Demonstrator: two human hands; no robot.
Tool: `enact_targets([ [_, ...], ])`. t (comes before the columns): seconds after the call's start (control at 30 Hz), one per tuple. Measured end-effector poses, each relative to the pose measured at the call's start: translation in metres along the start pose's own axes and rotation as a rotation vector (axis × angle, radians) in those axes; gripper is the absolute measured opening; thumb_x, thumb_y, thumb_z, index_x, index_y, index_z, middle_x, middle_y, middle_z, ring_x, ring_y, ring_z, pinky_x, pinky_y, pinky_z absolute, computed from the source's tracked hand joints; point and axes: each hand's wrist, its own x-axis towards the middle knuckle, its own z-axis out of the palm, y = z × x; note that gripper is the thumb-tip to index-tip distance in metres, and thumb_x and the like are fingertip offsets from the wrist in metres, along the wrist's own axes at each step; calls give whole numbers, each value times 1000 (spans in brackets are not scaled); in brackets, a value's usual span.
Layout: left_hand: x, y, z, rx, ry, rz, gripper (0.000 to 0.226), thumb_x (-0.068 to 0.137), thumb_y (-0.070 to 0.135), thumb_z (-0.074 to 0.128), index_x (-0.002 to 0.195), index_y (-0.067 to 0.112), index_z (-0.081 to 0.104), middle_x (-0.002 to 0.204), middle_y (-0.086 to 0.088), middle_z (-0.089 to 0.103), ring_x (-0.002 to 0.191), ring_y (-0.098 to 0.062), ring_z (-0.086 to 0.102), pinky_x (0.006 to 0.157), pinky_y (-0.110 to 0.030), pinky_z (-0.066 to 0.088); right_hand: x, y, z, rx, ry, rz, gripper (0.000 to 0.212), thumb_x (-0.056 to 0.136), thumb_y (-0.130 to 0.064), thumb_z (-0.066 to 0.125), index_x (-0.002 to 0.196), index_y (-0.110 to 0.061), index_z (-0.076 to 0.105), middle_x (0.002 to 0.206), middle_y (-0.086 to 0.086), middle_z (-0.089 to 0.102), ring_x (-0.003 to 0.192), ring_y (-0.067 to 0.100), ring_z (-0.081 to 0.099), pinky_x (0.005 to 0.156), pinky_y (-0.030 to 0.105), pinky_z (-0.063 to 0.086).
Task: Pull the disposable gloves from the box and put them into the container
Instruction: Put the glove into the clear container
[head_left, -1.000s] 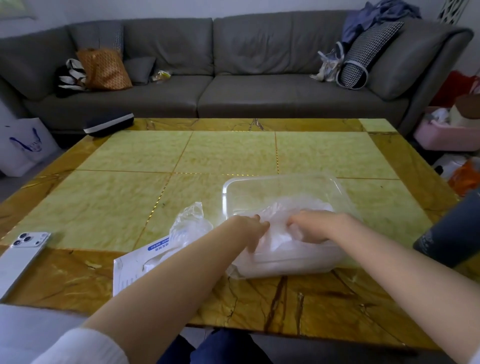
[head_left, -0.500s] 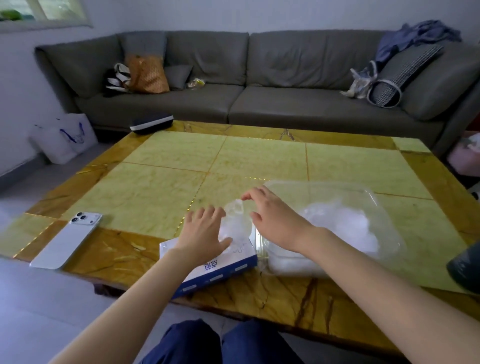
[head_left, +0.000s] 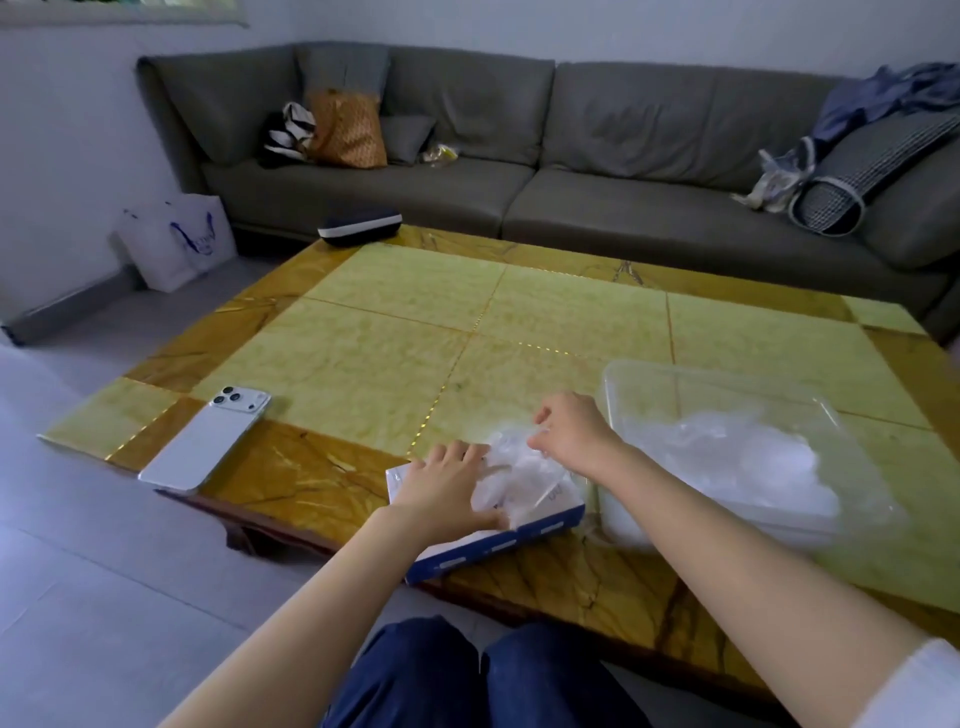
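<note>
Glove (head_left: 511, 462) coming up out of box (head_left: 545, 522) — right hand (head_left: 569, 434), moved over from container (head_left: 727, 382), pinching it tight. Left hand (head_left: 447, 488) pressing flat on box top, holding nothing. Container sitting just right of box — filling up.

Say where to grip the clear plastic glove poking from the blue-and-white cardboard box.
Pinch the crumpled tuft of the clear plastic glove from above: it bunches upward out of the blue-and-white cardboard box. The left hand presses the box down.
</note>
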Motion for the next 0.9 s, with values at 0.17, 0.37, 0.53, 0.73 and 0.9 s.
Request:
enact_targets([
  [0.17,-1,-6,-2,-23,-52,28,102,78,54,66,151,18,6,152,-3,25,138,-24,25,112,-41,27,10,2,-15,-12,176,-86,6,85,-6,63,87,-3,68,91,12,68,85,24,64,79,34,52],
  [0.37,2,-2,-4,-5,-95,2,106,78,53,67,152,18,0,154,-4,21,140,-26,22,113,-43,26,7,-1,-44,6,364,-195,7,89,-6,62,91,-2,67,89,9,65,81,18,58,72,24,43],
  [0.53,0,-1,-7,-9,-101,-4,102,78,53,67,152,18,7,154,-3,22,140,-25,23,113,-40,23,-2,-9,-89,-27,568,-260,7,91,-9,61,91,-4,65,85,7,63,78,19,56,68,25,41],
  [0.73,-8,10,-27,73,-107,2,78,91,42,55,150,13,12,154,-7,24,142,-25,19,115,-40,17,-23,7,-90,-80,578,-238,16,91,-5,56,106,-3,60,96,11,63,83,23,56,71,26,45],
  [0.9,-24,48,-61,-108,93,91,65,99,39,40,152,18,9,155,-2,23,141,-20,23,113,-35,21,-30,13,-90,-77,508,-156,19,91,-2,51,109,-3,58,94,9,56,77,18,48,66,22,36],
])
